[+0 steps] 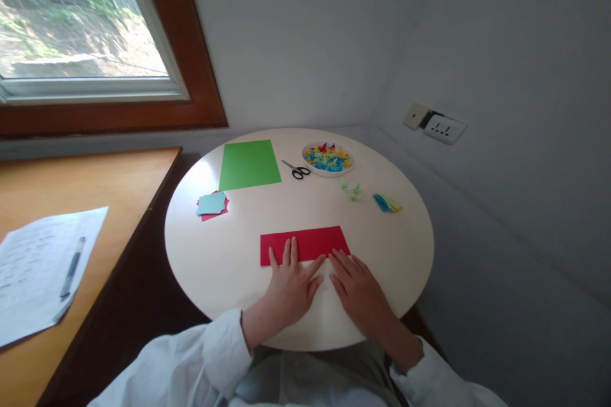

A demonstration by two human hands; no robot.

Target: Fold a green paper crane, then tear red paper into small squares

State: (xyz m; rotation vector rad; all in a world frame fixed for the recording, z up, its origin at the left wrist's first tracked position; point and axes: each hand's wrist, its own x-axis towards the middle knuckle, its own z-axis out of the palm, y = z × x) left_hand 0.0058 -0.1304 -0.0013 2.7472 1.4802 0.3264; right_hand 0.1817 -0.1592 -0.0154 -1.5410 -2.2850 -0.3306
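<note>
A red sheet of paper (310,243), a long rectangle that looks folded, lies flat on the round white table (229,267) in front of me. My left hand (291,283) rests on it with the fingers spread, several fingertips on the red surface and the index finger reaching along the near edge. At the right end of that edge, my right hand (356,286) lies with its fingers stretched out and fingertips touching the paper. Neither hand grasps anything.
Toward the back lie a green sheet (250,164), scissors (298,170) and a white plate (352,167) of colourful paper pieces. Cut paper squares (211,203) are at left; green folded bits (353,191) and paper strips (386,203) at right. A wooden desk (138,184) stands left.
</note>
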